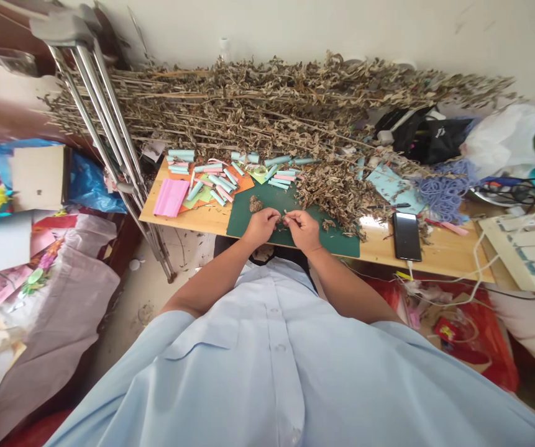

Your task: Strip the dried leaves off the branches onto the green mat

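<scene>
Over the front part of a green mat (346,246), my left hand (262,225) and my right hand (302,228) are close together with a small gap between them. Both have their fingers pinched around small bits that look like dried leaf, too small to make out surely. A small brown clump (255,203) rests on the mat just beyond my left hand. Loose dried leaves (330,192) are heaped on the mat's right side. Rolled blue and pink paper tubes (223,184) lie beyond and left of the mat, beside folded pink paper (171,197).
Long dried stalks (248,105) stretch along the back. Metal crutches (104,112) lean at the left table edge. A plugged-in phone (407,236), purple yarn (448,186) and a power strip (525,248) are at the right, with cables over the wooden tabletop (444,261).
</scene>
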### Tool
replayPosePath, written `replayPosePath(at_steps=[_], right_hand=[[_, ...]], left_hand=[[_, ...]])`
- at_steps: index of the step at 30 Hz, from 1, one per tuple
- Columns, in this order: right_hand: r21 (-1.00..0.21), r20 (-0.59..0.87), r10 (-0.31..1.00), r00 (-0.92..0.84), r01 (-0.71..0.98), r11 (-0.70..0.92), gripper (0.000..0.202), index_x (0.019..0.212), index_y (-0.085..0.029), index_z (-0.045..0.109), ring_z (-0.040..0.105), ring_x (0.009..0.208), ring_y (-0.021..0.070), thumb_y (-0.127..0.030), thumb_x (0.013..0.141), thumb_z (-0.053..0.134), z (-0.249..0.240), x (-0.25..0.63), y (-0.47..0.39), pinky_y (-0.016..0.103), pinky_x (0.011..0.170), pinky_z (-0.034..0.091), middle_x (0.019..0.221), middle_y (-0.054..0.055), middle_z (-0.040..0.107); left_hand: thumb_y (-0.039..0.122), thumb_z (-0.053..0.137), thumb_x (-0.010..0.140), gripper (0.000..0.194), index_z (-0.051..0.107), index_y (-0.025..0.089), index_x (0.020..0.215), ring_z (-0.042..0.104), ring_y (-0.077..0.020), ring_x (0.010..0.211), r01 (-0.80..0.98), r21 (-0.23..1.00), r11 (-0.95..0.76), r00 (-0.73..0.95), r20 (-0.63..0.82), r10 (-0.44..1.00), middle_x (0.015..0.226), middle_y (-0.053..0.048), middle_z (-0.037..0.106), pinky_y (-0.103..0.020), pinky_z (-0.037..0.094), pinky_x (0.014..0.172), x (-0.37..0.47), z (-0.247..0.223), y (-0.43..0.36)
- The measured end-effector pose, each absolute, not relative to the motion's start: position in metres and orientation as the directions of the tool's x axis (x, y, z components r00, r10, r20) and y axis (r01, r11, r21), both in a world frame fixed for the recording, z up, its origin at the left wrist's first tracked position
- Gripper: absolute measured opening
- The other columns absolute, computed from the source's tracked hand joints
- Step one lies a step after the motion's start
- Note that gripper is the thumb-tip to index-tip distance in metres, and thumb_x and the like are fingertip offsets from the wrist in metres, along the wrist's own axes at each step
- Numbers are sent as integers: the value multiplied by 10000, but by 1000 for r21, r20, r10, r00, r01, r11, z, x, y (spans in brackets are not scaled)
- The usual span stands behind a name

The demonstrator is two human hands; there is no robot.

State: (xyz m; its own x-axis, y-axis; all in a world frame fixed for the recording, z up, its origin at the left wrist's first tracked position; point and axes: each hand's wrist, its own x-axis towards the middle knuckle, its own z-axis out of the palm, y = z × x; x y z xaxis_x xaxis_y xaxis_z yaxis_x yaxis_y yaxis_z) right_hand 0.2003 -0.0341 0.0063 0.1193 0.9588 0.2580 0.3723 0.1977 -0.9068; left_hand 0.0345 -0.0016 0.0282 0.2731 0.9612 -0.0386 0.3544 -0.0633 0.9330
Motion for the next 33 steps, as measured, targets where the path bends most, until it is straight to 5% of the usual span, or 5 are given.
replayPosePath(at_steps=[7, 16, 22, 33], right_hand=[[-813, 368, 930, 22, 493, 310, 135, 918, -243, 719, 697, 847, 200, -319, 929, 607, 11, 201, -32, 366, 850, 570, 912, 35, 748], [-777, 462, 884, -77, 446, 445, 127, 939, -243, 733, 698, 992, 217, -294, 936, 616, 10, 201, -29, 409, 919, 578, 991, 65, 744], [-769, 463, 882, -90, 454, 450, 140, 990, -236, 739, 702, 975, 219, -318, 898, 673, 13, 198, -33, 378, 807, 620, 1071, 87, 729], [-729, 500, 865, -50, 515, 451, 175, 981, -234, 738, 717, 962, 208, -263, 963, 567, 9, 200, -31, 391, 908, 587, 1007, 75, 758]], left_hand=[[210, 603, 861, 118, 709, 159, 871, 638, -124, 677, 280, 959, -39, 296, -48, 954, 750, -10, 679, -236, 486, 699, 32, 29, -1], [230, 590, 864, 151, 684, 142, 942, 515, -77, 490, 145, 982, 120, 279, -157, 947, 689, -4, 686, -203, 417, 511, 30, 26, 0], [211, 623, 835, 109, 675, 145, 906, 498, -67, 480, 136, 982, 127, 228, -156, 961, 704, 5, 679, -194, 392, 473, 32, 29, -2], [239, 598, 878, 160, 686, 137, 963, 642, -111, 624, 124, 986, 114, 299, -146, 943, 736, -27, 710, -192, 449, 523, 33, 28, -2]])
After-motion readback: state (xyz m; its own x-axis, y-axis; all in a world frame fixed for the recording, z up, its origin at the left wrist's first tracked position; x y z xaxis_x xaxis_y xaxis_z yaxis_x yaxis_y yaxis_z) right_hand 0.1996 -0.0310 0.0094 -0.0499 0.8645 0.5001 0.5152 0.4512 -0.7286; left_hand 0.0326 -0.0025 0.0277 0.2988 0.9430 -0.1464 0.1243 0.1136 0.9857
